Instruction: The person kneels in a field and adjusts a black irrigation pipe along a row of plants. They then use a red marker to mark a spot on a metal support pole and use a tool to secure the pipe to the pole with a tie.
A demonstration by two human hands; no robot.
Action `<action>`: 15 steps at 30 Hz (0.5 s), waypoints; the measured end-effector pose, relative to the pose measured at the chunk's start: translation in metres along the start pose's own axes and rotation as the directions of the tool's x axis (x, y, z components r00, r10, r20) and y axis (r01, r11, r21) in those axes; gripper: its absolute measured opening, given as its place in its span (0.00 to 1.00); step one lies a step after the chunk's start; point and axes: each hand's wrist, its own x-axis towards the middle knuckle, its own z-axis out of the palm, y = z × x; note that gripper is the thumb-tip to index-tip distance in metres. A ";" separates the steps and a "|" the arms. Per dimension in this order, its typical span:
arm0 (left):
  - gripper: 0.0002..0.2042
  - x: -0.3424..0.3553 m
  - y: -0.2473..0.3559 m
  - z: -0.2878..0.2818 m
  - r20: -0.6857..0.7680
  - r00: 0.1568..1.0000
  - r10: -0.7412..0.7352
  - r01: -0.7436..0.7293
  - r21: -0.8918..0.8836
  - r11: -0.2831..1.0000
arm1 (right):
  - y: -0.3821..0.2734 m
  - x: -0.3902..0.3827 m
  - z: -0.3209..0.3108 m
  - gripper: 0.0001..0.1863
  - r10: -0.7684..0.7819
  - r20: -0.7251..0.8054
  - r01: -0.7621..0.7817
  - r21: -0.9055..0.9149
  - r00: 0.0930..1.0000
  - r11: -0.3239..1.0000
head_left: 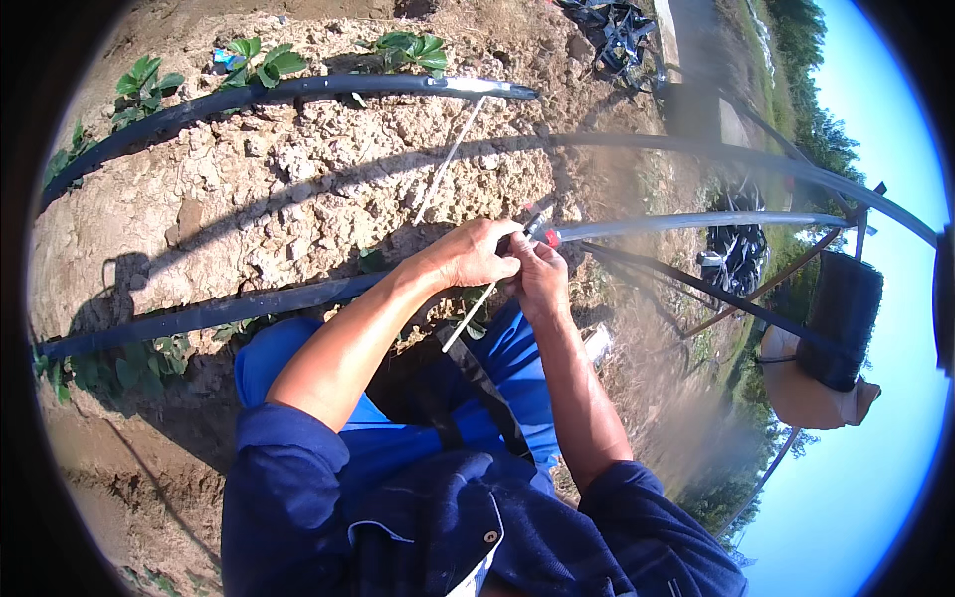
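My left hand [470, 255] and my right hand [540, 277] meet over the bed, fingers closed at a small dark hose fitting [534, 225] with red on it. A black drip hose [249, 306] runs in from the left to my left hand, where the fingers hide its end. From the red part [552, 237], a grey-looking hose [696, 223] stretches right. A thin pale stick [468, 318] sticks out below my hands; whether I grip it cannot be made out.
Another black hose [298, 88] ends farther up the bed, beside several leafy green plants [269, 66]. A second pale stick [450, 159] lies on the dry, cloddy soil [328, 149]. At right, a black roll [846, 308] hangs on a frame with poles [716, 295]. Crumpled black plastic [612, 38] lies beyond.
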 end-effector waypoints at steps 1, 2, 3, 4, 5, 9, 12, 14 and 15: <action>0.29 0.001 0.002 0.000 0.070 0.996 -0.056 0.054 0.035 0.998 | 0.004 0.001 -0.002 0.14 -0.016 0.016 0.015 0.044 1.000 0.999; 0.33 0.000 0.010 -0.005 0.135 0.984 -0.118 0.109 0.077 0.991 | 0.005 0.001 0.001 0.14 -0.026 -0.013 0.027 0.071 1.000 0.997; 0.35 -0.001 0.005 -0.002 0.071 0.996 -0.056 0.048 0.116 0.992 | 0.007 0.000 0.004 0.13 -0.035 -0.043 0.039 0.097 0.998 0.994; 0.38 -0.004 -0.005 0.004 0.011 1.000 0.009 -0.011 0.159 0.987 | 0.009 -0.001 0.008 0.13 -0.042 -0.074 0.051 0.125 0.996 0.991; 0.40 -0.006 0.001 0.005 -0.037 0.995 0.087 -0.078 0.205 0.976 | 0.012 -0.001 0.008 0.13 -0.029 -0.093 0.044 0.163 0.995 0.986; 0.37 -0.014 0.032 -0.006 0.020 0.993 -0.120 0.102 0.403 0.910 | 0.020 -0.006 0.006 0.11 0.064 -0.100 -0.033 0.284 0.993 0.958; 0.23 -0.016 0.020 0.006 -0.024 0.992 0.126 -0.093 0.543 0.835 | 0.023 -0.005 0.008 0.11 0.065 -0.128 -0.020 0.324 0.990 0.946; 0.15 -0.017 0.017 0.010 -0.064 0.976 0.208 -0.132 0.588 0.798 | 0.021 -0.005 0.008 0.11 0.088 -0.138 -0.037 0.335 0.987 0.941; 0.13 -0.018 0.016 0.009 -0.062 0.970 0.234 -0.147 0.617 0.773 | 0.020 -0.005 0.008 0.12 0.102 -0.150 -0.048 0.327 0.983 0.944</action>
